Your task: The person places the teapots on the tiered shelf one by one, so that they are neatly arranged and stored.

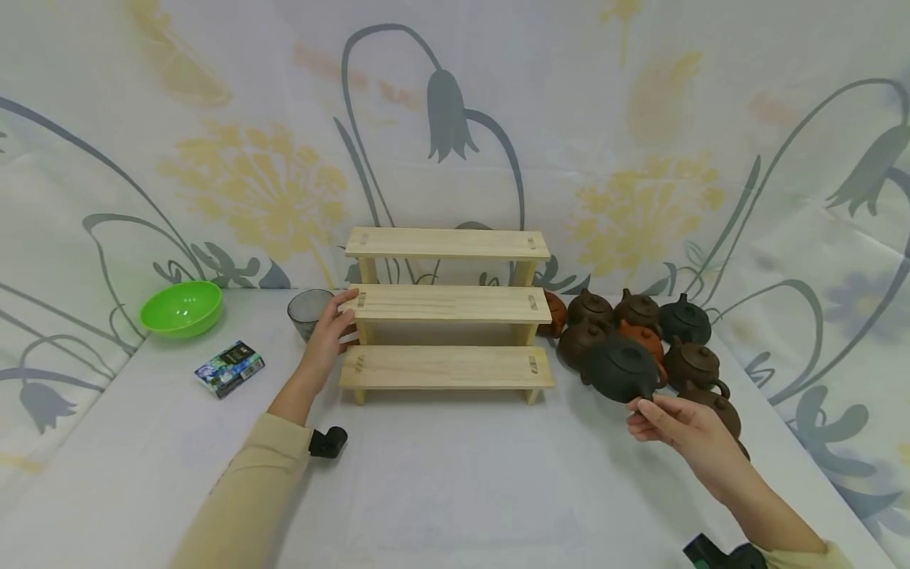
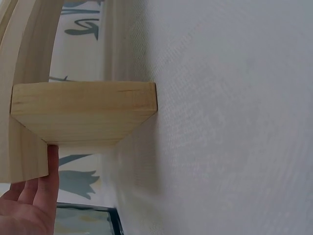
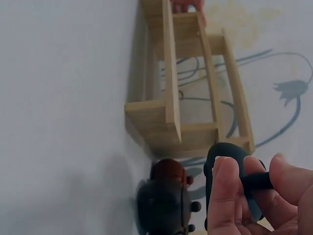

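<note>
My right hand (image 1: 686, 435) pinches a black teapot (image 1: 620, 370) by a short part sticking out of it; I cannot tell whether that is spout or handle. The teapot is over the near side of a group of small teapots. In the right wrist view, thumb and fingers close round that part of the black teapot (image 3: 227, 151). At the left end of a three-step wooden stand (image 1: 448, 303), my left hand (image 1: 323, 336) holds the middle step. Its fingers (image 2: 45, 193) touch the board's end in the left wrist view.
Brown teapots (image 1: 688, 363), an orange-red teapot (image 1: 640, 340) and another black teapot (image 1: 684, 319) crowd the right of the stand. Left of it are a grey glass cup (image 1: 306, 310), a small patterned box (image 1: 229, 369) and a green bowl (image 1: 182, 308). Patterned cloth hangs behind.
</note>
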Tool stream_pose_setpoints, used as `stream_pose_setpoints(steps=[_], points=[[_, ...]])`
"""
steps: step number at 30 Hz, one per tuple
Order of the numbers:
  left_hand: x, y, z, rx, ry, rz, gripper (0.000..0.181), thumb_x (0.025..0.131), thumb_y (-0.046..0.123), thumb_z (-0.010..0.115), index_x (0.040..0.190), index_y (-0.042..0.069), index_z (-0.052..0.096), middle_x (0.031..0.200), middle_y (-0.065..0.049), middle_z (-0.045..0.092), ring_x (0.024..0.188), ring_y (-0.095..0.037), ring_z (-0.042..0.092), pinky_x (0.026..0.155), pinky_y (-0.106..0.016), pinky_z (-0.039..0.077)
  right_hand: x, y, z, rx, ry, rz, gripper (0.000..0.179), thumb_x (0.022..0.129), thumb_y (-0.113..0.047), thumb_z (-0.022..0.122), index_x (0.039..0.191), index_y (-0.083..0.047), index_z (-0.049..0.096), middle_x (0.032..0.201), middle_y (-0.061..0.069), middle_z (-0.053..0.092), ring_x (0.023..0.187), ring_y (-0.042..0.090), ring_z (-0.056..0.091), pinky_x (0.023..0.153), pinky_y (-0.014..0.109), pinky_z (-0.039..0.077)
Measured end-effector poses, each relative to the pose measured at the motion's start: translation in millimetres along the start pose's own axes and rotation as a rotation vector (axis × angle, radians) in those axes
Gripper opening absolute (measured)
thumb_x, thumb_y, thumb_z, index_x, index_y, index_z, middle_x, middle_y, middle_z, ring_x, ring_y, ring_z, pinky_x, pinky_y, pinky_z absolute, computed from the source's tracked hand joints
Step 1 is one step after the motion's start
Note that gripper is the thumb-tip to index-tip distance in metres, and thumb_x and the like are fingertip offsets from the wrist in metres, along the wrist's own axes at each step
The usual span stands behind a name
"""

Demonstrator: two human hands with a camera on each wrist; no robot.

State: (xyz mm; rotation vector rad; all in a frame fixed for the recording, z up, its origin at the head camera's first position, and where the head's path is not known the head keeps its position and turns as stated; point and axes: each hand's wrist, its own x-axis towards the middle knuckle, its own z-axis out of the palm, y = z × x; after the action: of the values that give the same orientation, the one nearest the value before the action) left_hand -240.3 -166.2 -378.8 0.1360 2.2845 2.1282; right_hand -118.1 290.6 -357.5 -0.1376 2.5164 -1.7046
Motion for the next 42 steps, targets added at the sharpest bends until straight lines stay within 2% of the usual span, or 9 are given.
stream_pose_setpoints(steps=[9, 14, 21, 25, 31, 42], points=[[-0.7, -0.7, -0.1, -0.002, 0.006, -0.002, 0.045, 0.102, 0.022, 0.029, 0.146, 0.013, 0.025, 0.135, -0.022, 0.031, 0.123, -0.039, 0.037, 0.098, -0.051, 0.030, 12.2, -26.1, 12.4, -0.061, -0.005, -0.038, 0.039, 0.098, -0.022, 0.050, 0.110, 0.015, 0.056, 0.093, 0.015, 0.065, 0.082, 0.018, 0.065, 0.074, 0.027, 0.051], [-1.0, -0.7, -0.2, 0.006, 0.013, -0.005, 0.045, 0.102, 0.022, 0.029, 0.146, 0.013, 0.025, 0.134, -0.022, 0.031, 0.123, -0.039, 0.037, 0.099, -0.052, 0.030, 19.3, -38.0, 19.4, -0.050, -0.016, -0.069, 0.040, 0.097, -0.022, 0.051, 0.110, 0.015, 0.056, 0.094, 0.018, 0.065, 0.083, 0.023, 0.065, 0.075, 0.026, 0.051], [-1.0, -0.6, -0.3, 0.002, 0.025, -0.010, 0.044, 0.102, 0.022, 0.029, 0.146, 0.013, 0.026, 0.133, -0.022, 0.032, 0.123, -0.039, 0.038, 0.098, -0.051, 0.031, 30.4, -55.7, 28.6, -0.014, -0.032, -0.107, 0.039, 0.097, -0.022, 0.052, 0.110, 0.015, 0.056, 0.095, 0.021, 0.065, 0.082, 0.019, 0.066, 0.076, 0.027, 0.051], [-0.3, -0.9, -0.2, -0.004, 0.027, -0.013, 0.044, 0.102, 0.022, 0.029, 0.145, 0.014, 0.026, 0.134, -0.021, 0.032, 0.122, -0.039, 0.038, 0.098, -0.051, 0.031, 36.4, -64.8, 33.9, 0.010, -0.048, -0.131, 0.038, 0.097, -0.020, 0.052, 0.109, 0.016, 0.056, 0.093, 0.018, 0.066, 0.082, 0.020, 0.066, 0.076, 0.027, 0.051], [0.5, -1.4, -0.1, -0.008, 0.032, -0.017, 0.044, 0.102, 0.021, 0.029, 0.145, 0.014, 0.026, 0.135, -0.021, 0.032, 0.122, -0.038, 0.039, 0.098, -0.050, 0.031, 48.2, -74.5, 42.7, 0.039, -0.066, -0.145, 0.037, 0.096, -0.018, 0.053, 0.109, 0.018, 0.056, 0.094, 0.022, 0.064, 0.082, 0.019, 0.066, 0.075, 0.028, 0.051], [1.8, -2.5, -0.1, -0.020, 0.016, -0.001, 0.044, 0.102, 0.023, 0.029, 0.145, 0.014, 0.027, 0.136, -0.021, 0.034, 0.121, -0.037, 0.039, 0.096, -0.049, 0.033, 68.4, -93.4, 58.3, 0.088, -0.075, -0.163, 0.033, 0.095, -0.015, 0.055, 0.107, 0.016, 0.058, 0.090, 0.015, 0.065, 0.079, 0.016, 0.065, 0.075, 0.030, 0.052]])
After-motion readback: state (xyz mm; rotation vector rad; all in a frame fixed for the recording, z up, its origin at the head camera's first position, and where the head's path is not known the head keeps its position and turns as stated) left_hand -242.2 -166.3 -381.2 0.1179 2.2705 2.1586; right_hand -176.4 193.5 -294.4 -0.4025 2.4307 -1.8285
